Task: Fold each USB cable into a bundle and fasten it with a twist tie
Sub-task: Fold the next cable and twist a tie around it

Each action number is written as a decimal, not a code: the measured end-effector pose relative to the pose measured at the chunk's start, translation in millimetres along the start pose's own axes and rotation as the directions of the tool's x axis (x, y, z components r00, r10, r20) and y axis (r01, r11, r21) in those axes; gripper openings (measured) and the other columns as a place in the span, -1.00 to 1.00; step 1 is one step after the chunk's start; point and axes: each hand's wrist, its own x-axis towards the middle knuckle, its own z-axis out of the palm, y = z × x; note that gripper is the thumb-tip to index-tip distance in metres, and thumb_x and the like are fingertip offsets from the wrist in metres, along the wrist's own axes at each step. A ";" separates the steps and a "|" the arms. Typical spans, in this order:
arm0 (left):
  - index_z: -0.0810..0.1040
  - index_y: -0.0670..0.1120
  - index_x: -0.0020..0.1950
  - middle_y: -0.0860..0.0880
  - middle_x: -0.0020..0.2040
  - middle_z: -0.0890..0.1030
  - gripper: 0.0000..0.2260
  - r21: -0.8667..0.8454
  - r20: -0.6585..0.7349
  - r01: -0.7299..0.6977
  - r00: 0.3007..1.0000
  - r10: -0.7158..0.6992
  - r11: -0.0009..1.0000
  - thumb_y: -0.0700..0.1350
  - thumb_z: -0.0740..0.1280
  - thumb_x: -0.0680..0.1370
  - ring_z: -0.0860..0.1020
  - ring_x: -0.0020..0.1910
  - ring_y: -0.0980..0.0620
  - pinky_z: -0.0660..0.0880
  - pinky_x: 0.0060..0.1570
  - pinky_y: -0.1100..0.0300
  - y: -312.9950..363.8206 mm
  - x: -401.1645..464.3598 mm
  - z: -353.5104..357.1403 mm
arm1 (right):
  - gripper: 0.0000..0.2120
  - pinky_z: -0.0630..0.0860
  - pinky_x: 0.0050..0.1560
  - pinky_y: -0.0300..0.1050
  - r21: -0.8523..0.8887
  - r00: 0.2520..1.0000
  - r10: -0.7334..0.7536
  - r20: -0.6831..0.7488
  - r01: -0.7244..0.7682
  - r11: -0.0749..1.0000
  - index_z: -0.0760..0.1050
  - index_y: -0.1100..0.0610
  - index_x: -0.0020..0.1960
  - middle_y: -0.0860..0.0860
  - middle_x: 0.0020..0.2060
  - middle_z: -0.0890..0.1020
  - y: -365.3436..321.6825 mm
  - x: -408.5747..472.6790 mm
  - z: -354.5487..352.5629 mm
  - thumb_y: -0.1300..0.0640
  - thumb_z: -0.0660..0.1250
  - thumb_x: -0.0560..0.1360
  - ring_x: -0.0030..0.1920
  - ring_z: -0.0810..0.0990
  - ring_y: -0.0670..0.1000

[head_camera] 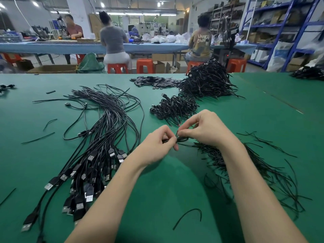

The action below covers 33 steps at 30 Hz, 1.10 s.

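Green mat (157, 190) lies bare between forearms.

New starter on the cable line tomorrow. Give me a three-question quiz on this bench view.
1. True or false: the loose USB cables lie to the person's right.
2. What do the left hand and right hand pinch between them?
A. a folded cable bundle
B. a stool
C. a box
3. Fill in: the spare twist ties lie under the person's ____ forearm.

Key: 1 false; 2 A; 3 right.
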 end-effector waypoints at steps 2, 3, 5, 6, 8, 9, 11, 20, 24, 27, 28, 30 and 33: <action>0.41 -0.04 -0.06 0.04 -0.22 0.71 -0.90 -0.157 -0.133 0.037 0.989 -0.059 0.987 -0.08 0.28 0.62 0.36 -0.38 0.00 0.33 -0.33 0.15 -1.8 4.7 2.6 | -0.93 0.46 -0.29 -0.29 -0.033 0.992 -0.055 -0.117 0.052 0.998 0.73 -0.10 -0.22 -0.28 -0.47 0.60 -9.0 2.5 10.6 0.06 0.56 0.41 -0.38 0.55 -0.21; 0.40 -0.05 -0.04 0.02 -0.21 0.71 -0.89 -0.240 -0.178 0.057 0.979 -0.102 0.969 -0.08 0.30 0.63 0.39 -0.36 0.01 0.35 -0.30 0.12 -2.1 7.3 2.5 | -0.94 0.52 -0.17 -0.19 -0.039 0.984 -0.086 -0.156 0.081 0.996 0.74 -0.09 -0.21 -0.24 -0.36 0.65 -12.5 3.2 16.0 0.07 0.55 0.41 -0.28 0.60 -0.19; 0.41 -0.06 0.02 0.04 -0.23 0.71 -0.90 -0.359 -0.222 0.091 0.958 -0.180 0.929 -0.08 0.31 0.64 0.41 -0.35 0.07 0.39 -0.30 0.13 -1.7 10.8 1.6 | -0.94 0.54 -0.03 -0.13 -0.006 0.971 -0.130 -0.201 0.131 0.991 0.75 -0.05 -0.19 -0.16 -0.21 0.68 -17.0 2.9 24.3 0.10 0.54 0.42 -0.14 0.62 -0.15; 0.43 -0.06 0.04 0.05 -0.25 0.71 -0.93 -0.415 -0.232 0.092 0.951 -0.203 0.905 -0.10 0.30 0.64 0.42 -0.37 0.10 0.40 -0.33 0.20 -1.7 11.8 1.8 | -0.94 0.53 0.00 -0.16 0.024 0.968 -0.140 -0.210 0.148 0.989 0.75 -0.04 -0.19 -0.15 -0.18 0.67 -18.3 3.0 26.6 0.11 0.55 0.43 -0.11 0.62 -0.16; 0.49 -0.08 0.02 0.05 -0.29 0.70 -0.99 -0.497 -0.267 0.064 0.938 -0.222 0.865 -0.16 0.29 0.64 0.44 -0.38 0.14 0.41 -0.37 0.32 -1.4 11.9 3.6 | -0.91 0.50 0.02 -0.20 0.052 0.970 -0.140 -0.197 0.153 0.987 0.74 -0.07 -0.20 -0.15 -0.18 0.67 -17.6 3.0 27.8 0.12 0.55 0.43 -0.08 0.61 -0.18; 0.52 -0.08 0.00 0.06 -0.29 0.70 -0.98 -0.475 -0.310 0.041 0.927 -0.211 0.879 -0.17 0.31 0.63 0.47 -0.39 0.16 0.42 -0.36 0.34 -1.9 11.5 5.6 | -0.89 0.51 0.03 -0.16 0.047 0.977 -0.122 -0.175 0.132 0.990 0.74 -0.10 -0.22 -0.13 -0.19 0.69 -16.3 2.9 27.0 0.11 0.55 0.43 -0.07 0.62 -0.14; 0.56 -0.07 -0.02 0.08 -0.27 0.70 -0.99 -0.299 -0.423 -0.020 0.899 -0.113 0.954 -0.16 0.35 0.60 0.55 -0.37 0.25 0.43 -0.34 0.36 -3.4 10.1 10.9 | -0.85 0.56 0.01 -0.09 0.037 0.990 -0.056 -0.129 0.061 0.997 0.72 -0.14 -0.29 -0.04 -0.27 0.72 -13.6 3.1 23.8 0.07 0.54 0.41 0.00 0.67 -0.01; 0.53 -0.05 0.01 0.14 -0.20 0.63 -0.98 0.161 -0.563 -0.257 0.769 0.303 0.953 -0.16 0.33 0.60 0.59 -0.24 0.22 0.46 -0.21 0.39 -3.1 5.5 13.2 | -0.96 0.60 -0.21 -0.19 0.266 0.982 0.118 -0.148 -0.076 0.961 0.74 -0.08 -0.21 -0.17 -0.34 0.71 -19.8 1.1 24.5 0.00 0.55 0.41 -0.28 0.69 -0.18; 0.53 -0.07 0.04 0.08 -0.15 0.65 -0.97 0.197 -0.561 -0.281 0.753 0.343 0.939 -0.15 0.33 0.61 0.60 -0.19 0.19 0.48 -0.17 0.35 -1.0 4.3 14.2 | -0.96 0.56 -0.31 -0.24 0.473 0.977 0.187 -0.100 -0.119 0.873 0.74 0.05 -0.19 -0.05 -0.32 0.73 -21.2 -0.7 23.3 0.12 0.55 0.45 -0.36 0.66 -0.13; 0.53 -0.12 0.07 0.02 -0.11 0.65 -0.95 0.233 -0.542 -0.298 0.751 0.378 0.926 -0.17 0.32 0.62 0.60 -0.14 0.11 0.52 -0.11 0.24 1.3 4.2 14.3 | -0.89 0.55 -0.33 -0.26 0.506 0.975 0.201 -0.099 -0.124 0.854 0.72 0.03 -0.25 0.03 -0.31 0.73 -19.2 0.2 22.6 0.14 0.55 0.44 -0.36 0.67 -0.10; 0.52 -0.13 0.07 0.01 -0.10 0.65 -0.94 0.248 -0.523 -0.302 0.758 0.390 0.920 -0.18 0.31 0.62 0.60 -0.13 0.09 0.52 -0.10 0.20 1.8 3.1 14.0 | -0.88 0.58 -0.30 -0.21 0.504 0.973 0.207 -0.103 -0.128 0.854 0.71 0.03 -0.26 0.03 -0.32 0.73 -18.1 0.9 23.6 0.14 0.55 0.45 -0.36 0.68 -0.09; 0.53 -0.13 0.09 0.00 -0.08 0.64 -0.93 0.255 -0.480 -0.291 0.790 0.382 0.922 -0.18 0.31 0.62 0.60 -0.11 0.06 0.52 -0.06 0.17 2.1 1.1 15.0 | -0.89 0.64 -0.17 -0.09 0.410 0.965 0.200 -0.170 -0.116 0.905 0.71 0.02 -0.24 -0.01 -0.35 0.72 -15.1 2.6 30.1 0.11 0.53 0.46 -0.33 0.68 -0.08; 0.58 -0.10 0.10 0.01 -0.08 0.68 -0.91 0.014 -0.526 -0.224 0.827 0.198 0.975 -0.15 0.35 0.61 0.63 -0.12 0.11 0.55 -0.10 0.24 8.9 2.1 21.3 | -0.92 0.63 -0.06 -0.03 0.081 0.934 0.055 -0.353 -0.028 0.996 0.66 -0.01 -0.17 -0.09 -0.31 0.70 -10.2 4.0 42.5 0.05 0.46 0.50 -0.22 0.68 -0.04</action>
